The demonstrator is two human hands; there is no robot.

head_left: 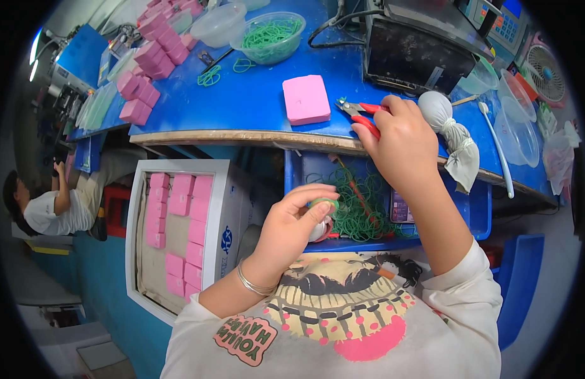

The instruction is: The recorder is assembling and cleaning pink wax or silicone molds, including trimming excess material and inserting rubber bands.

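Note:
My right hand [403, 136] grips red-handled side cutters [367, 112] lying at the blue bench's front edge. Left of the cutters is a pink block [305, 99]; to the right lies a tied grey cloth bag [458, 151] with a round head. My left hand [292, 224] pinches a small green ringed piece [324, 203], with something white and red partly hidden below it. Beneath that hand, a blue tray [469, 208] holds a tangle of green rings [362, 218] and a reddish stick.
Pink block stacks [153, 57], a bowl of green rings [270, 38] and a black machine [419, 47] occupy the bench [223, 107]. A white-rimmed box of pink blocks [217, 189] stands lower left. Another person [49, 211] sits far left. A white stick [498, 148] and plastic containers lie right.

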